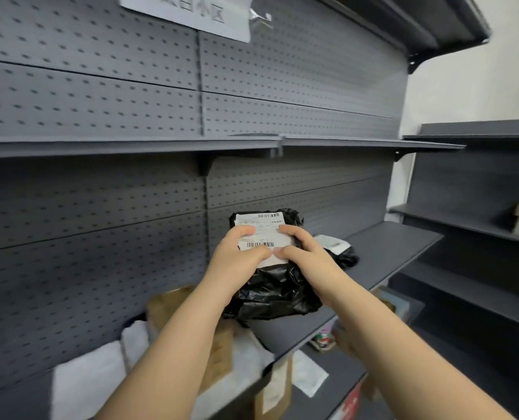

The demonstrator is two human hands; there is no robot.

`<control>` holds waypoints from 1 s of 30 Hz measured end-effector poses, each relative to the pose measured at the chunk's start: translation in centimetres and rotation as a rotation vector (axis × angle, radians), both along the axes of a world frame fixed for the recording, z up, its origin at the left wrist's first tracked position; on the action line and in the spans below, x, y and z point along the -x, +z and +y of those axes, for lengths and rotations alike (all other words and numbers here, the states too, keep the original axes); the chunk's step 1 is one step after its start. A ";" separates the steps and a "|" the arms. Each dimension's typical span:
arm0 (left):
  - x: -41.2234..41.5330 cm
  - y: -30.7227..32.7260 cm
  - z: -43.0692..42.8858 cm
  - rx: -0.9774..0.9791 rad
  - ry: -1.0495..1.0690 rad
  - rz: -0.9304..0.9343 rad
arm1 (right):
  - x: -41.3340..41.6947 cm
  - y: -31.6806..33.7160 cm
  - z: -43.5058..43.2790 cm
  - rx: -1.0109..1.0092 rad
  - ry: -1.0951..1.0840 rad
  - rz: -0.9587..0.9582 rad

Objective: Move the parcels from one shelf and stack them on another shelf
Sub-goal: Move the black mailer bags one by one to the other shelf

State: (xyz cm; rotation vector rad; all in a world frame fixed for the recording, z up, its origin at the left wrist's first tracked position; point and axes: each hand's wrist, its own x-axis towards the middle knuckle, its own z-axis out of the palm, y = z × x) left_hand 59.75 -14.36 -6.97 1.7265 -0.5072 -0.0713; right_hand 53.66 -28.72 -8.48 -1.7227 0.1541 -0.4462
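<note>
Grey pegboard shelving unit [282, 86] with a middle shelf [388, 247]. Black plastic-wrapped parcel [270, 286], white shipping label [261, 234] uppermost, held just above the shelf. Left hand [237, 262] and right hand [306, 253] clamp its sides, fingers closed over the label.

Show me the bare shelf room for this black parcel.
Both hands, left hand and right hand, hold the black parcel. Free: the middle shelf right of the small black parcel, out to its end; the upper shelf looks bare. Crowded: the white and brown parcels at lower left.
</note>
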 end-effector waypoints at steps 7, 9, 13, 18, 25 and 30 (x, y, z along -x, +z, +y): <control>0.5 -1.2 -12.5 0.001 -0.071 0.023 | 1.0 -1.0 -12.1 0.014 -0.082 0.018; 0.2 -1.7 -15.8 -0.003 -0.092 0.039 | 0.9 -1.6 -15.3 0.010 -0.090 0.026; -0.6 -2.9 -20.0 -0.017 -0.110 0.060 | 0.5 -2.6 -19.4 -0.010 -0.093 0.042; -3.0 -4.3 -25.6 -0.017 -0.127 0.075 | -1.6 -3.7 -25.0 -0.042 -0.086 0.035; -9.0 -5.1 -33.5 -0.005 -0.148 0.094 | -7.3 -4.0 -32.7 -0.006 -0.111 0.030; -12.9 -5.5 -38.0 -0.061 -0.101 0.068 | -11.5 -4.4 -37.4 -0.005 -0.058 0.037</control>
